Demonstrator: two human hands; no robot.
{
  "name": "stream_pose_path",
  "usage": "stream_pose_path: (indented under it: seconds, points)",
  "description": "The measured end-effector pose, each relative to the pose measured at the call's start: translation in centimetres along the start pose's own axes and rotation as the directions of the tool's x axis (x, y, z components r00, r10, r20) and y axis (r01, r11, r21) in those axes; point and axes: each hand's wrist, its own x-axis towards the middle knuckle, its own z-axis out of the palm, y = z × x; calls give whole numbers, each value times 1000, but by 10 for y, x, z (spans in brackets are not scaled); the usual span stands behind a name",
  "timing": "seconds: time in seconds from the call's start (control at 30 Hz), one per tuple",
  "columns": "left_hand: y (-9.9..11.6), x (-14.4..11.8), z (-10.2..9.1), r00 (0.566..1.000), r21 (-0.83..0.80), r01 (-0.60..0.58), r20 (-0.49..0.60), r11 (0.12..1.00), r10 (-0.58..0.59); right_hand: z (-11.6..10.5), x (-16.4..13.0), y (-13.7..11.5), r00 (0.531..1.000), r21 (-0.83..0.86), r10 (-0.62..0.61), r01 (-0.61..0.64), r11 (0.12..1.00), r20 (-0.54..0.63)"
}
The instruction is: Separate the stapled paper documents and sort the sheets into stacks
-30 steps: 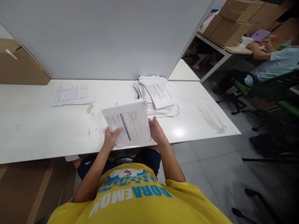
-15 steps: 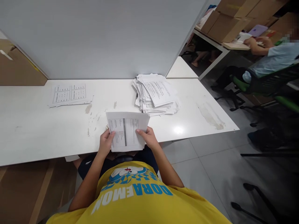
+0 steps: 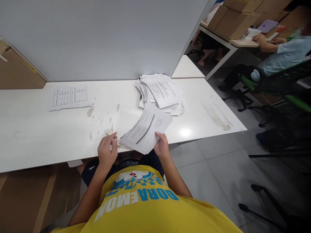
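Note:
My right hand (image 3: 162, 144) grips a thin sheaf of printed paper sheets (image 3: 147, 127) by its right edge, thumb on top. The sheaf is tilted over the table's front edge, its far corner overlapping the large paper pile. My left hand (image 3: 107, 149) is off the sheets, thumb and fingers apart, over a small cream-coloured object (image 3: 109, 132) on the table. Part of that object is hidden behind my fingers, and its kind is unclear; whether my fingers touch it I cannot tell.
An uneven pile of printed papers (image 3: 162, 92) lies by the grey partition (image 3: 109, 38). A smaller paper stack (image 3: 70, 97) sits on the left of the white table (image 3: 48, 136), near a cardboard box (image 3: 19, 69). At right, a person (image 3: 286, 55) sits at another desk.
My left hand has let go of the sheaf and moved left to the cream-coloured object. My right hand has swung the sheaf to the right and turned it at an angle.

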Motion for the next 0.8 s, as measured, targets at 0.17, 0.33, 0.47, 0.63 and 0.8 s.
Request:
stream_pose_path:
  seconds: [0.17,0.33,0.47,0.63,0.8]
  points:
    - [28,21,8,883,-380,261,465,887,-61,-3,0,-7,991,-184,0,25,983,133]
    - [39,29,43,910,-471,185,413,862,30,-19,3,-23,973,-280,-207,228,933,102]
    - [40,30,78,966,-541,14,223,841,128,-34,14,-41,909,-321,-403,413,852,101]
    - [43,27,99,997,-503,68,72,861,-37,-36,36,-39,904,-352,-392,427,833,168]
    - [33,23,99,995,-419,97,53,903,-83,-32,38,-20,925,-361,-342,379,852,163]
